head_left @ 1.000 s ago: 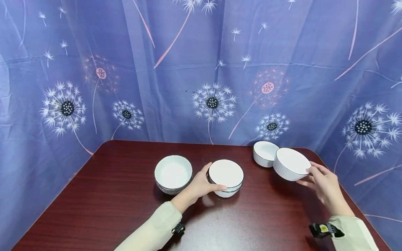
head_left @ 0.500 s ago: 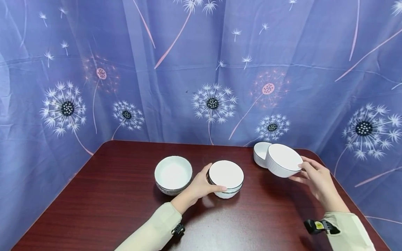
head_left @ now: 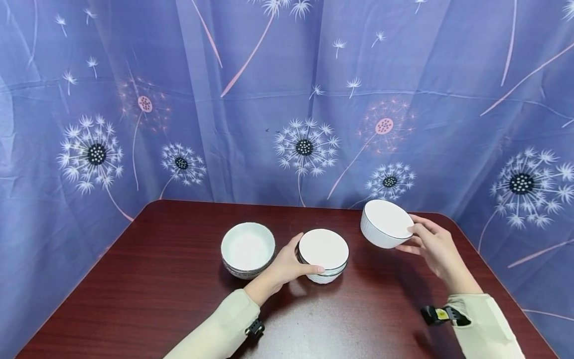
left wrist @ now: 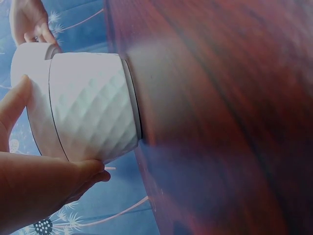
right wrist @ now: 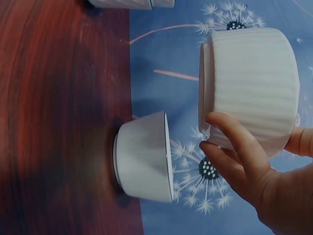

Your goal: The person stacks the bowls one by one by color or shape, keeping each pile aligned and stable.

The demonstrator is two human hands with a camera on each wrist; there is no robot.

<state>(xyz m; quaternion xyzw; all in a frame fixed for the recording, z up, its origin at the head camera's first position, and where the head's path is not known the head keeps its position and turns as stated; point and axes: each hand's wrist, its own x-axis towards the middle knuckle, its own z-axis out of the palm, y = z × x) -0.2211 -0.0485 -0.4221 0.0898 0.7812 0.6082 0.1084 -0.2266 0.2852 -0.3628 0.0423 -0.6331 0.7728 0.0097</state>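
while the right hand pinches a ribbed bowl | left hand grips a bowl stack | second bowl below right grip | yellow label behind, unreadable

Ribbed bowl: ceramic-looking, fluted, slight sheen. Diamond-dimpled bowl: ceramic-looking, glazed. Bench: glossy, polished wood grain. Curtain: matt cloth, lightly creased.

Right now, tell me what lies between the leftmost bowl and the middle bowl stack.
In the head view, the left hand lies there, gripping the middle bowl stack, with tabletop showing beyond it.
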